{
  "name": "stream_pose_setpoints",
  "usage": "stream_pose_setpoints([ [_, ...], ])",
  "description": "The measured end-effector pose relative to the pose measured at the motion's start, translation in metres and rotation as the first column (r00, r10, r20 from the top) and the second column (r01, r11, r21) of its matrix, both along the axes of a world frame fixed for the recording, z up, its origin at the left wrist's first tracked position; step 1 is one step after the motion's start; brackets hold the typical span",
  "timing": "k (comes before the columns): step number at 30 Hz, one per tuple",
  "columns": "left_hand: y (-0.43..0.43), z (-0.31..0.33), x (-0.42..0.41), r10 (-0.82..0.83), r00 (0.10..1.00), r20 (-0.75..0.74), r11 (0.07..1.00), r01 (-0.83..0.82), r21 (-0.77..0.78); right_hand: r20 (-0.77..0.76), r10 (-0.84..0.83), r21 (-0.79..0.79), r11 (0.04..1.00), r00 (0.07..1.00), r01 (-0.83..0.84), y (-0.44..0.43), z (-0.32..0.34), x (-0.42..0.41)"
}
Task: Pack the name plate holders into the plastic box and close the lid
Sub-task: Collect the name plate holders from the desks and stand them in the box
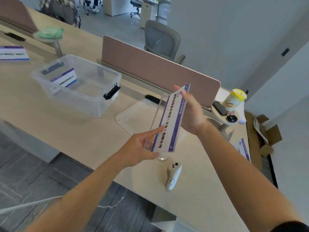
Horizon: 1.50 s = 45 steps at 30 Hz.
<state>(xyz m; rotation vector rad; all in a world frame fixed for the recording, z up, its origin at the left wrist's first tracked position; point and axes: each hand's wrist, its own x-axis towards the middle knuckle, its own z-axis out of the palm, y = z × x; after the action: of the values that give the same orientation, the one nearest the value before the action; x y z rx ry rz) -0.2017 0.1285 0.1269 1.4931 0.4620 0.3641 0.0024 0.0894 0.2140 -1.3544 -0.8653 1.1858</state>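
Note:
I hold a clear acrylic name plate holder [170, 121] with a white and purple card above the desk, its long axis running away from me. My right hand [192, 113] grips its far right side, fingers curled over the top edge. My left hand [140, 146] holds its near end between thumb and fingers. The clear plastic box [93, 104] stands open at the left with black latches, and one name plate holder [64, 78] lies inside it. The clear lid [133, 118] lies flat on the desk under the held holder.
Another name plate holder [14, 53] stands at the far left, and one more [242, 149] lies at the desk's right edge. A white controller [173, 177] lies near the front edge. A brown divider panel [158, 71] runs behind. A side table [224, 114] bears a yellow-lidded cup [234, 99].

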Motion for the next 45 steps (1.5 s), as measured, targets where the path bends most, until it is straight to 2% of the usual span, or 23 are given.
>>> stream_pose_setpoints([
  [5, 0.03, -0.002, -0.043, 0.087, 0.993, 0.081, 0.995, -0.082, -0.063, 0.079, 0.05, 0.063, 0.996, 0.996, -0.055, 0.041, 0.03, -0.044],
  [9, 0.053, 0.002, -0.064, 0.135, 0.987, 0.088, 0.991, -0.134, -0.025, -0.008, 0.147, 0.041, 0.988, 0.989, -0.146, 0.073, 0.029, -0.063],
  [11, 0.067, 0.003, -0.071, 0.176, 0.98, 0.089, 0.984, -0.178, 0.016, -0.07, 0.187, 0.057, 0.981, 0.98, -0.183, 0.088, 0.026, -0.072],
  [17, 0.122, 0.005, -0.079, 0.23, 0.972, 0.04, 0.96, -0.233, 0.154, -0.018, 0.294, 0.081, 0.953, 0.956, -0.292, 0.14, 0.021, -0.07],
  [21, 0.177, 0.008, -0.075, 0.279, 0.959, -0.048, 0.911, -0.249, 0.328, 0.156, 0.331, -0.011, 0.943, 0.931, -0.333, 0.18, 0.021, -0.058],
  [23, 0.206, 0.01, -0.072, 0.303, 0.948, -0.102, 0.869, -0.231, 0.437, 0.205, 0.308, -0.022, 0.95, 0.929, -0.311, 0.201, 0.02, -0.056],
  [26, 0.245, 0.01, -0.067, 0.326, 0.927, -0.188, 0.801, -0.166, 0.575, 0.177, 0.227, -0.002, 0.973, 0.958, -0.231, 0.234, 0.011, -0.054],
  [31, 0.305, 0.01, -0.074, 0.314, 0.906, -0.284, 0.78, -0.075, 0.622, 0.045, 0.111, 0.005, 0.994, 0.993, -0.111, 0.283, -0.009, -0.055],
  [38, 0.417, -0.002, -0.127, 0.421, 0.86, -0.29, 0.761, -0.161, 0.628, 0.011, -0.019, -0.039, 0.999, 1.0, 0.019, 0.34, -0.029, -0.066],
  [42, 0.487, -0.023, -0.147, 0.485, 0.853, -0.19, 0.712, -0.26, 0.652, 0.027, -0.118, -0.114, 0.986, 0.993, 0.12, 0.388, -0.037, -0.1],
  [45, 0.542, -0.039, -0.16, 0.456, 0.876, -0.155, 0.708, -0.253, 0.659, 0.073, -0.208, -0.153, 0.964, 0.975, 0.217, 0.427, -0.04, -0.131],
])
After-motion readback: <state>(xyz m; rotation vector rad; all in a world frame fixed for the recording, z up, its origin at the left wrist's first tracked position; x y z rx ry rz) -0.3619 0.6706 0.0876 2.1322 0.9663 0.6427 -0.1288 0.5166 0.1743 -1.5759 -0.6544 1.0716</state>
